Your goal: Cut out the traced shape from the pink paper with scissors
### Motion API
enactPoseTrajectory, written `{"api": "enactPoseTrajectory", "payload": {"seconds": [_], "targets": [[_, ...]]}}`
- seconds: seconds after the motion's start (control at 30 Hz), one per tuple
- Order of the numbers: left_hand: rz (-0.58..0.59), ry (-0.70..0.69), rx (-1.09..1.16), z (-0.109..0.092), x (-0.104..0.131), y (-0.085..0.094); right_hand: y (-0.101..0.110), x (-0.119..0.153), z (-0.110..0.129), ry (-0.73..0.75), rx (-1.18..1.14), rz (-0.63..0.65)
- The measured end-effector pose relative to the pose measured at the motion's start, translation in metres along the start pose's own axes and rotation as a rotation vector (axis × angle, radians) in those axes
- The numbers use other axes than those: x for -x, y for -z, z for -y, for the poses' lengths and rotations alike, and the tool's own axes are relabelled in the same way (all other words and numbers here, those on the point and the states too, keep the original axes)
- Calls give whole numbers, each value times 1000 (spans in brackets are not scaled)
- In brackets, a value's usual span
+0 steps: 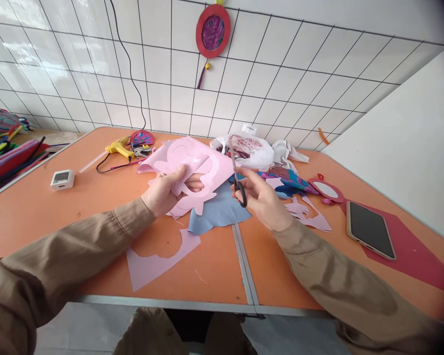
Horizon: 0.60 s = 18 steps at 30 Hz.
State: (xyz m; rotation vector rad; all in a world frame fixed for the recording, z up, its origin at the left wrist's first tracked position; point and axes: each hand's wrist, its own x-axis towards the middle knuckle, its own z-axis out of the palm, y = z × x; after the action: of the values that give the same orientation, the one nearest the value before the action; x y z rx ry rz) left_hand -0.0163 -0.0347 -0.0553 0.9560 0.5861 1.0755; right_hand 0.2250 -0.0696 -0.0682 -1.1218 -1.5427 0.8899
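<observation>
A pink sheet [216, 170] with curved cut edges and drawn outlines is pinched in my left hand [165, 190], thumb on top and fingers beneath. My right hand [262, 197] grips black-handled scissors [240, 190], their blades pointing up beside the sheet's right edge. Whether the blades touch the sheet is unclear. Below the hands lies a blue piece [220, 214] on the orange table [207, 266]. A pink offcut [159, 261] with a curved notch rests nearer the front edge.
Behind are a yellow glue gun [119, 148] with its cord and a white plastic bag [257, 152]. A white box [62, 180] sits left. Pink scraps [311, 214], a red-rimmed oval [327, 190] and a phone [370, 229] on red sheet [414, 251] lie right.
</observation>
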Motion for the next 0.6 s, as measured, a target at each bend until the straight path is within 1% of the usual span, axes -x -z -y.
{"api": "enactPoseTrajectory", "payload": {"seconds": [0.1,0.17,0.3,0.4,0.53,0.6], "targets": [[-18,0,-93,8,-2,3,-1,4,12,-33,-182,-17],[2,28,-121,14,-2,6,-1,6,17,-59,-258,-45],[29,115,-94,25,1,9,-1,7,18,-83,-198,-99],[22,166,-86,30,2,11,0,8,17,-99,-221,-80],[35,130,-67,32,1,10,-2,13,18,-115,-273,-39],[28,113,-43,32,1,10,-6,16,16,-108,-255,-70]]}}
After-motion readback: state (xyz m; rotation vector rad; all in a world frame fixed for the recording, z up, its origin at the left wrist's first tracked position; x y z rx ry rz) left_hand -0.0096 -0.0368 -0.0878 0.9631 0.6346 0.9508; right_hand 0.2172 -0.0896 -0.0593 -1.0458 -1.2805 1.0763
